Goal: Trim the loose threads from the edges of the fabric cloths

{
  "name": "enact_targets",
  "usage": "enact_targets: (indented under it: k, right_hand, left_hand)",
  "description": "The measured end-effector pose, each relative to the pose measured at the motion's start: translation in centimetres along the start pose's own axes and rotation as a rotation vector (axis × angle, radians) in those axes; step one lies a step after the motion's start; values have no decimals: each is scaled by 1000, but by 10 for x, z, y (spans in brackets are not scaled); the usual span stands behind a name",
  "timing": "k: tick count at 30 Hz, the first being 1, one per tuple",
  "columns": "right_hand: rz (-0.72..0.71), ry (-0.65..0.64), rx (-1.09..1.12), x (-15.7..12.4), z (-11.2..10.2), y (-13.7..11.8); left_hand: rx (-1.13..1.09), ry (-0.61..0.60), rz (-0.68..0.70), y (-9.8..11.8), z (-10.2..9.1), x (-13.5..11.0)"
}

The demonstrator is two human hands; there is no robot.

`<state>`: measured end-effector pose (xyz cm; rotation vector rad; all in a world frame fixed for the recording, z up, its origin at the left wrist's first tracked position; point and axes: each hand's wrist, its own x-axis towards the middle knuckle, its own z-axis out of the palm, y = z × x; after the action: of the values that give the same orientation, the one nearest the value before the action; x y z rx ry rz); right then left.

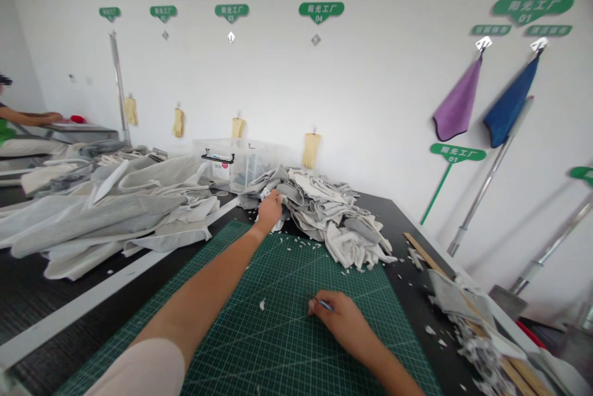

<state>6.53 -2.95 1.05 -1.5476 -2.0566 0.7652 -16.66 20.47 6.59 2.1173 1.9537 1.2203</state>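
Left hand (270,210) sits bunched on top of a heap of grey and off-white fabric (324,217), fingers curled down into the folds; from my remote view I can't tell whether it is gripping or only pressing. Right hand (338,315) is closed in a pinch around a slim blue tool (325,305) (too small for me to name exactly), hovering over a green gridded cutting mat (278,346); the heap lies at the mat's far edge, on a black table (382,210). Small fabric scraps (262,304) dot the mat; a larger pile of long grey-and-white fabric strips (102,223) lies to the left, and a person's forearm (32,117) rests beyond it; a translucent plastic bin (231,161) stands behind the heap; a wooden ruler (430,257) lies along the right edge of the table, beside shredded, fluffy offcuts (482,353).
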Motion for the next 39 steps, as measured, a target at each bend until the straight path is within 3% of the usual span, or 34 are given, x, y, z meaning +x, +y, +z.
enact_targets:
  k: [5,7,9,11,13,15,19,23,27,30,33,36,39]
  right_hand:
    - [-18,18,14,-1,-1,-2]
    - [-44,25,74,0,-3,-2]
    - [-25,56,194,3,-6,-1]
    - [79,124,396,4,-13,0]
    - [188,204,654,3,-23,-1]
    - [228,240,884,-3,-33,-2]
    - [267,146,1052,-22,-37,-6]
    - [339,65,1005,-29,-15,-3]
    - [290,83,975,-26,4,-3]
    - [233,111,945,-26,7,-8]
    - [204,146,885,-26,6,-13]
    - [189,215,809,-26,6,-18]
    - [160,304,792,-26,5,-23]
  left_hand:
    - [-395,360,96,40,-62,22]
    - [-515,357,148,54,-89,26]
    - [-670,159,193,64,-110,20]
    - [-825,-156,234,70,-124,1]
    - [-932,-450,260,71,-129,-29]
    - [-982,-640,245,68,-130,-63]
    - [-1058,-885,150,57,-123,-121]
    - [-1147,-994,31,50,-111,-155]
    - [-1203,-959,-109,43,-89,-178]
    - [-1073,-858,-133,34,-75,-186]
    - [-826,-634,-70,32,-70,-188]
    - [-581,-351,79,40,-76,-191]
    - [-431,-255,215,54,-83,-201]
